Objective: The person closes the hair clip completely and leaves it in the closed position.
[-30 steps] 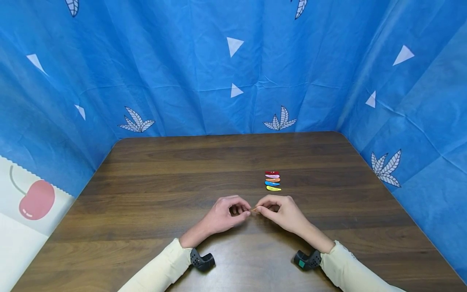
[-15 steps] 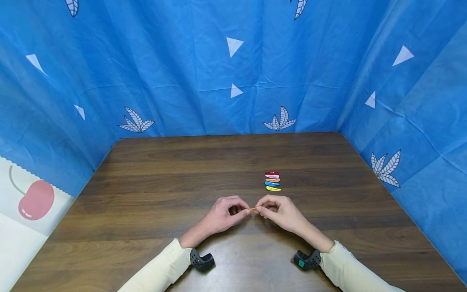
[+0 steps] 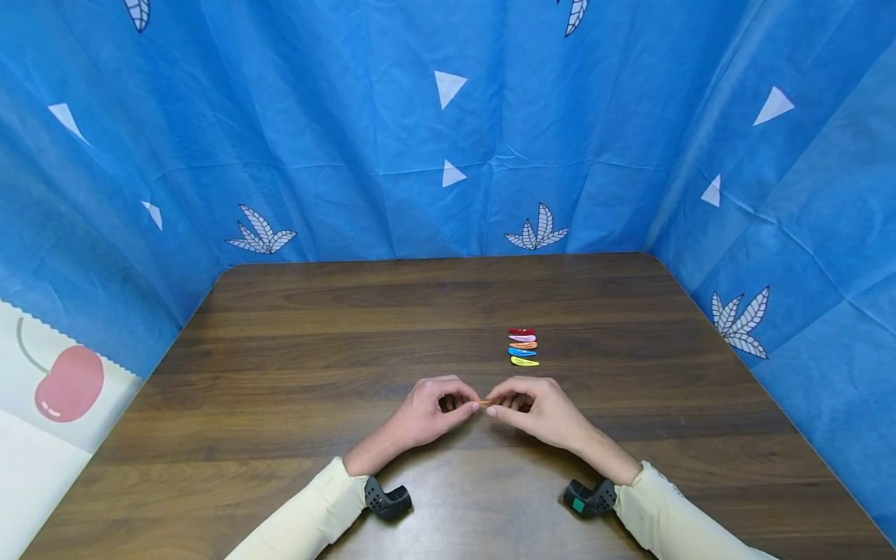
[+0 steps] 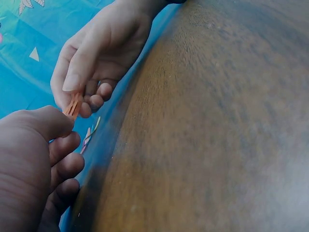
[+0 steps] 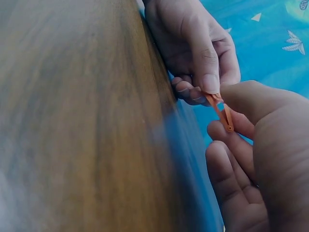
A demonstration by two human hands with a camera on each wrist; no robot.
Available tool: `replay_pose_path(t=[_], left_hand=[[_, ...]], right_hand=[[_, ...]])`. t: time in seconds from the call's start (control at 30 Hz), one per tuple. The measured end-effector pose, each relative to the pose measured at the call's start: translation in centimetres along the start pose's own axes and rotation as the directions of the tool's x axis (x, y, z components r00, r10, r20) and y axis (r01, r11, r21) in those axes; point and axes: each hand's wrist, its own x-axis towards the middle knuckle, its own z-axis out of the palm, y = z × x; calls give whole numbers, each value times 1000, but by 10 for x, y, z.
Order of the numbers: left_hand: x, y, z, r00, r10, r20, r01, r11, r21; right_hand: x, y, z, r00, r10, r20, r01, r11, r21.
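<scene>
Between my two hands is an orange snap hair clip [image 5: 225,116], held above the table. My left hand [image 3: 435,408] pinches one end of it between thumb and forefinger. At the other end, my right hand [image 3: 542,408] has its thumb and fingers bent around the clip. The right wrist view shows a gap between the clip's narrow arms, and a small round hole at its tip. Fingertips cover parts of the clip in every view.
Beyond the hands, a column of snap hair clips lies on the wooden table [image 3: 336,311]: red [image 3: 521,331], pink [image 3: 523,338], orange [image 3: 523,344], blue [image 3: 522,352] and yellow [image 3: 524,362]. A blue patterned curtain [image 3: 392,132] surrounds the table's back and sides.
My right hand's thumb and fingertips have shifted slightly left along the clip, closer to the left hand. The left hand and the row of clips stay where they were.
</scene>
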Motion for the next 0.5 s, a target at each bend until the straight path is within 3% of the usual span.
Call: replay_pose_path(t=[0.23, 0.5], left_hand=[[0, 1, -1, 1000, -20, 22, 20, 1000, 1], [0, 0, -1, 999, -30, 36, 31, 1000, -6]], right_hand=[[0, 1, 2, 996, -90, -22, 88, 992, -92], [0, 3, 2, 992, -121, -31, 115, 981, -159]])
